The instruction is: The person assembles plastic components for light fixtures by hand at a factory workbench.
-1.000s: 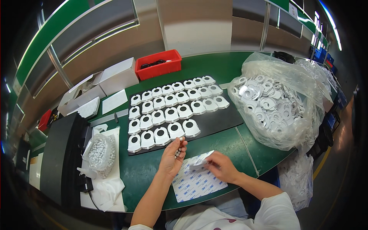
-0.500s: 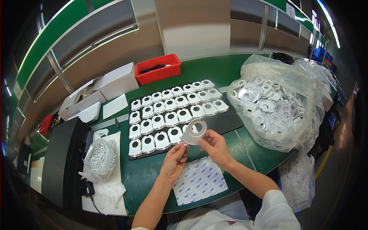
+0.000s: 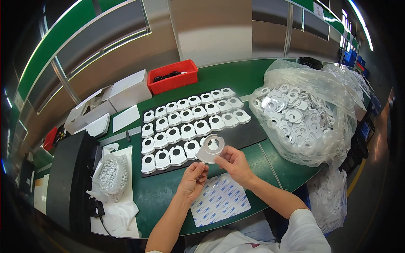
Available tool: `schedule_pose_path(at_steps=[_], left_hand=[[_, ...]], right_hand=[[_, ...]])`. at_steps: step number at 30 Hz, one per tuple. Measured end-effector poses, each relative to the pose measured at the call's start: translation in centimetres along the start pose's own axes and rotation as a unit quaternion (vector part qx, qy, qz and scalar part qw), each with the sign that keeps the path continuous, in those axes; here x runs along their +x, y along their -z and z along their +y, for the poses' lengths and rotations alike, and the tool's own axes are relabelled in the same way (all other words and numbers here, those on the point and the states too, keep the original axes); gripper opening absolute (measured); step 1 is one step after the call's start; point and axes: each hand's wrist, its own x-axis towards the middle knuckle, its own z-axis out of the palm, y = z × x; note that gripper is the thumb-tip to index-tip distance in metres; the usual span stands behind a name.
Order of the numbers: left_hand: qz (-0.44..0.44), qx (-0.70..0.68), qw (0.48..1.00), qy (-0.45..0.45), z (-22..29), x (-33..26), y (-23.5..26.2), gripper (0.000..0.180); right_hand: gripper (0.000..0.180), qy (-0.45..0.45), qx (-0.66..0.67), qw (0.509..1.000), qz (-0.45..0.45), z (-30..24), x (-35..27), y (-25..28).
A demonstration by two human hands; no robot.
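My right hand (image 3: 236, 165) pinches the edge of a flat silver-grey plate (image 3: 206, 154) with a large round hole, holding it tilted above the near edge of the board. Close below that plate is my left hand (image 3: 193, 180), its thumb and fingers pressed together at the plate's lower corner. Whatever lies between those left fingers is hidden. Beyond both hands, rows of similar white and silver plates (image 3: 173, 134) with round holes lie on a black board (image 3: 252, 134). A sheet with blue print (image 3: 221, 200) lies on the green table beneath my wrists.
A clear plastic bag (image 3: 310, 155) of loose plates stands at right. At left are a bag of small white balls (image 3: 112, 176) and a stack of black boards (image 3: 69, 179). White boxes (image 3: 130, 90) and a red bin (image 3: 174, 83) stand along the back of the green table (image 3: 162, 201).
The plate in my right hand has turned and tilted, its lower corner now by my left fingertips. A small white bead seen at those fingertips before is now out of sight.
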Motion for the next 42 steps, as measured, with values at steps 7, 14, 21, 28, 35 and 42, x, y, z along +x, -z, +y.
schedule_pose_path(at_steps=[7, 14, 21, 28, 35, 42], left_hand=[[0.008, 0.014, 1.0, 0.021, 0.0, 0.0, -0.6, 0.016], [0.076, -0.151, 0.985, -0.044, 0.9, -0.4, -1.3, 0.022], [0.047, -0.107, 0.992, -0.037, 0.0, 0.4, -0.8, 0.024], [0.061, -0.107, 0.992, -0.028, -0.3, 0.4, -1.3, 0.013], [0.02, -0.098, 0.995, -0.002, -0.6, 0.3, -2.0, 0.019], [0.051, -0.065, 0.996, -0.037, -0.2, 0.0, -2.7, 0.022]], right_hand=[[0.016, -0.003, -0.02, 1.0, 0.0, -2.1, 1.5, 0.9], [0.031, 0.07, -0.396, 0.904, 0.149, -1.2, 4.9, 8.2], [0.03, 0.005, -0.338, 0.935, 0.105, 1.0, 5.0, 8.8], [0.027, 0.122, -0.434, 0.853, 0.265, -2.9, 4.9, 13.1], [0.037, 0.065, -0.678, 0.633, 0.368, -3.8, 4.4, 22.2], [0.048, -0.058, -0.721, 0.574, 0.383, -3.6, 4.7, 22.3]])
